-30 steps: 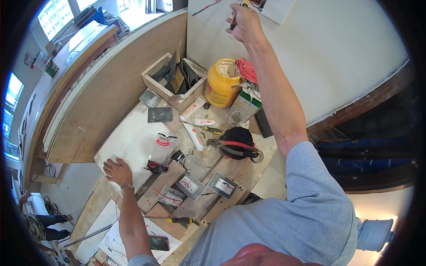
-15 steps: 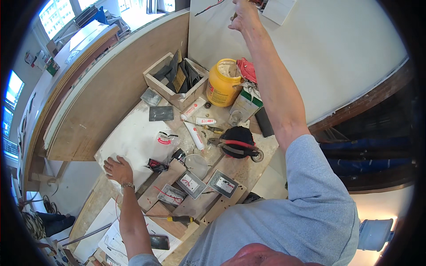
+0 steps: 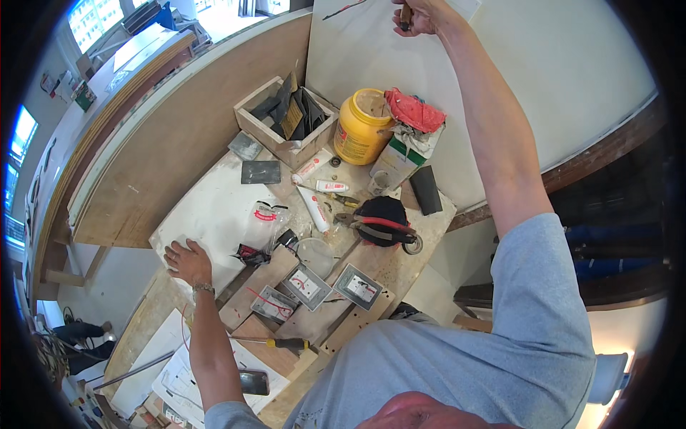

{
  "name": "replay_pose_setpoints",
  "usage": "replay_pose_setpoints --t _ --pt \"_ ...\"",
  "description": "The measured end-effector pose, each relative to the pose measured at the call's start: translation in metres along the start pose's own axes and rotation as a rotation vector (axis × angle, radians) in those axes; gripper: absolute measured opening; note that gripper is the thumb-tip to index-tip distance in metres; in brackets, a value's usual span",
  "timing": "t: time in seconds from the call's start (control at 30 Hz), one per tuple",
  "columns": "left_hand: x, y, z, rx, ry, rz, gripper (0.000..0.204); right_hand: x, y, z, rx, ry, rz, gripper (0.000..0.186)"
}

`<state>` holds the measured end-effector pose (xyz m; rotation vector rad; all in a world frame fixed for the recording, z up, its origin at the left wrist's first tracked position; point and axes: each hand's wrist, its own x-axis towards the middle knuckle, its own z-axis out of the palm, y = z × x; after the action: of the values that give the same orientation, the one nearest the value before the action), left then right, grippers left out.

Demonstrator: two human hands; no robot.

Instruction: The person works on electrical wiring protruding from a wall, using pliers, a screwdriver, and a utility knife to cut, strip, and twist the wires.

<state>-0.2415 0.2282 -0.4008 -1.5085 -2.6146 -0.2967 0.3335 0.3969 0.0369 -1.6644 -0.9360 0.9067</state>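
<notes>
You had the tool (image 3: 406,17) up by the white wall (image 3: 572,86), near the top edge of the view, in your right hand (image 3: 427,16). It looked light and stiff, likely easy to manage one-handed. The handle seemed hard and smooth, so a dusty or sweaty palm might have slipped on it; it did not look fragile. The best hold was probably around the thick of the handle, which your curled fingers pinched. How tightly, you could not tell from this view.

What showed of the tool was a short, stubby handle, brownish with a dark end; its working end was out of sight. Left of it, a thin red and dark wire (image 3: 345,9) stuck out in front of the wall.

Lower down, your left hand (image 3: 191,264) lay palm down on a white board (image 3: 204,211), fingers (image 3: 176,252) spread. Beyond that, the bench carried a yellow tub (image 3: 355,137), pliers (image 3: 389,229) resting on a round black thing, and three grey boxes (image 3: 297,297) with red wires.
</notes>
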Motion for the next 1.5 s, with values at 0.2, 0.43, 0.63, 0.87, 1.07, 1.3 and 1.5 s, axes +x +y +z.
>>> replay_pose_setpoints --t 0.2,0.43,0.63,0.87,1.07,1.3,1.5 --pt "0.000 -0.001 0.005 0.005 0.018 -0.002 0.053 -0.013 -0.009 0.019 -0.176 0.054 0.042 0.024" --pt "-0.001 -0.002 0.003 0.000 0.043 0.012 0.052 -0.012 -0.019 0.022 -0.262 0.050 0.143 0.055" --pt "-0.003 0.000 -0.002 -0.023 0.048 0.008 0.052 -0.009 -0.009 0.035 -0.094 0.096 0.092 0.057" --pt "-0.001 0.000 -0.002 -0.018 0.014 0.003 0.052 0.014 0.019 0.068 0.185 0.314 -0.049 0.048" --pt "-0.001 -0.003 0.001 -0.028 0.024 0.008 0.053 0.024 0.013 0.062 0.137 0.299 -0.035 0.040" --pt "-0.002 -0.003 0.003 -0.041 0.029 0.011 0.052 0.017 0.011 0.040 0.003 0.211 -0.003 0.031" --pt "-0.001 -0.003 0.002 -0.055 0.048 0.013 0.051 0.033 0.018 -0.011 -0.154 0.035 0.001 0.021"
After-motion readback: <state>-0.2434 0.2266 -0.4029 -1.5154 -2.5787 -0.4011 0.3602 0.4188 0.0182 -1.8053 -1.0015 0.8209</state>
